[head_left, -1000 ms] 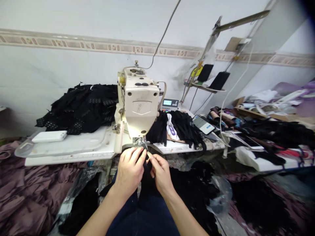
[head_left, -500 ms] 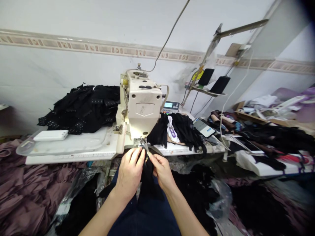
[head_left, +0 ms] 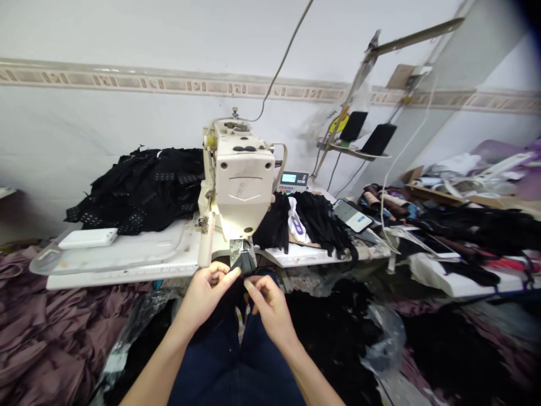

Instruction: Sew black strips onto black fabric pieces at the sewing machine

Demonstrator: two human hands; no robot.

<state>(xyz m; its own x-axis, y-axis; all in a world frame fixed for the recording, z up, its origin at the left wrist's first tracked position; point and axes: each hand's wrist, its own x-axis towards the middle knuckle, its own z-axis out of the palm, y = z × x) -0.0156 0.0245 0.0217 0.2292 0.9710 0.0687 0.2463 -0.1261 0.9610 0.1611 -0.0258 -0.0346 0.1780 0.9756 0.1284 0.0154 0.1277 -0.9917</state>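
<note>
A piece of black fabric (head_left: pixel 244 264) stretches from under the needle area of the sewing machine (head_left: pixel 245 189) toward me. On its left side my left hand (head_left: pixel 206 294) is closed, thumb and fingers pinching the fabric's near edge. My right hand (head_left: pixel 270 307) is closed too, pinching the same fabric on the right with thumb and curled fingers. Both hands are just in front of the machine's bed, close together but apart. The fabric's lower part hangs down between them and merges with the dark clothing on my lap.
Left of the machine, black fabric pieces (head_left: pixel 143 186) are heaped by a white power bank (head_left: pixel 88 238) on a clear plastic lid. At right lie black straps (head_left: pixel 323 223), a phone (head_left: pixel 353 215) and a control panel (head_left: pixel 293 179). Thread cones (head_left: pixel 379 139) stand behind.
Both hands have drawn back from the needle toward me and moved slightly apart. The black fabric now shows spread between the machine and my fingers.
</note>
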